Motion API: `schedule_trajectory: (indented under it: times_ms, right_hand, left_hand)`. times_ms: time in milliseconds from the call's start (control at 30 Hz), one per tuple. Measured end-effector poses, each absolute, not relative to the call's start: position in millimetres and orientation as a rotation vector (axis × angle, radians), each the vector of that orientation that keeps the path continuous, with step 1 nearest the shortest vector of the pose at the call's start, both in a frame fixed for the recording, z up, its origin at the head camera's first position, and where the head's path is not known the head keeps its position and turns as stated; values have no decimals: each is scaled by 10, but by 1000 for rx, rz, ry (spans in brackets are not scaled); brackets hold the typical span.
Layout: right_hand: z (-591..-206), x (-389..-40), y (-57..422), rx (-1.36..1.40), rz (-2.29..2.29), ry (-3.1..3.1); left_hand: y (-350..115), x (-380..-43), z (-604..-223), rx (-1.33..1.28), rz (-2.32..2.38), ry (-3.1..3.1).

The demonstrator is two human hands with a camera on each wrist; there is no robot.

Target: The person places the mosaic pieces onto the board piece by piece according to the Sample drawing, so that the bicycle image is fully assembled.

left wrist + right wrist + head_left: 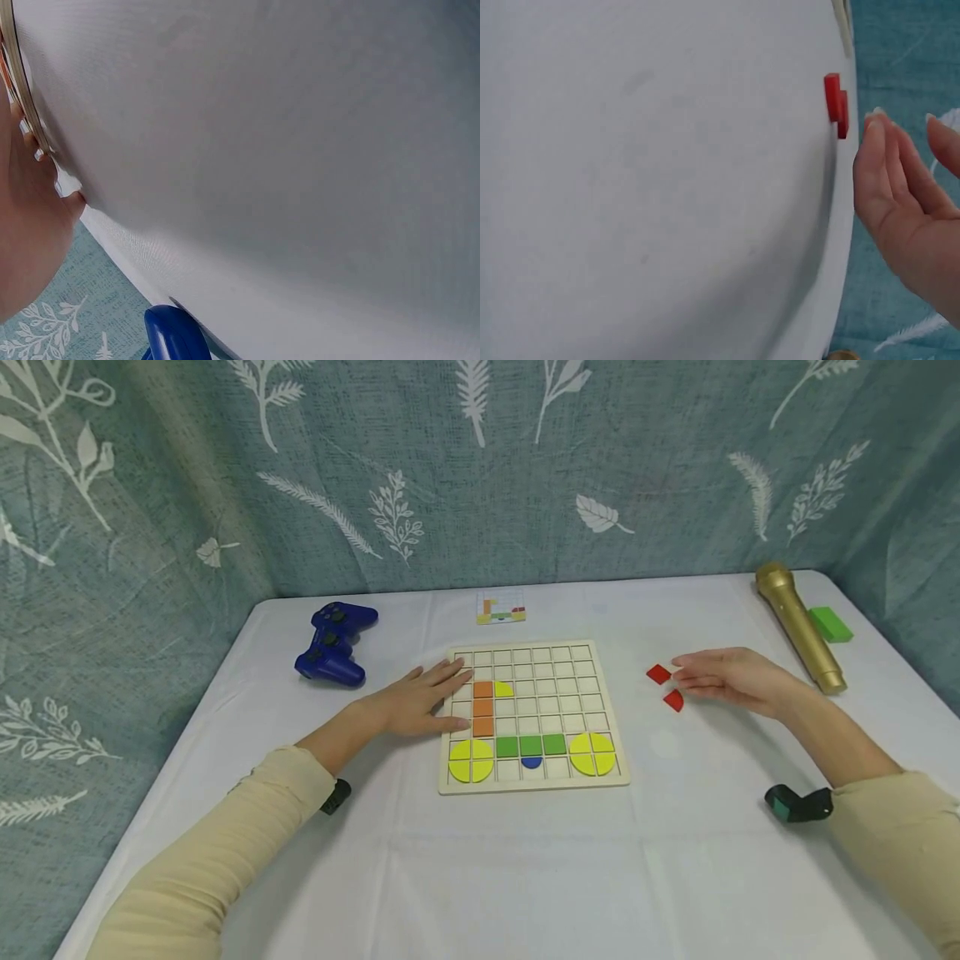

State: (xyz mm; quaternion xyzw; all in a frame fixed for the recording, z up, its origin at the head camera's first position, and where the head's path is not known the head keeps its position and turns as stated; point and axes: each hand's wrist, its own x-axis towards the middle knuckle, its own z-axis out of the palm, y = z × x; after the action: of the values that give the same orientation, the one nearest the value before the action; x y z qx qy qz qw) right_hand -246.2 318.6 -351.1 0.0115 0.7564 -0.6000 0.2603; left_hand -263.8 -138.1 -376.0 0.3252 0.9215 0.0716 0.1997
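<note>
My left hand rests with spread fingers on the left edge of a square gridded wooden board. Orange squares, green squares, yellow quarter pieces and a blue half-round lie in the board's cells. To the right of the board, my right hand hovers with nearly straight fingers beside two loose red pieces, a square and a quarter-round. In the right wrist view the thumb stands apart from the fingers, with nothing between them.
A small pattern card lies behind the board. At the left is a blue game controller. A gold microphone and a green block lie at the far right. Patterned curtain hangs behind the white-covered table.
</note>
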Motion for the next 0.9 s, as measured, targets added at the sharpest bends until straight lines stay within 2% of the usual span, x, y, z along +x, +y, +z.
schedule_trajectory:
  times_ms: [500,900]
  right_hand:
    - [-3631,-2364,3037,-186,-1067,2587]
    - [-3644,-2322,2988,-312,-1025,2659]
  left_hand:
    - [-1382,-2627,-3732,916,196,2567]
    - [-1383,-2618,-3735,914,216,2562]
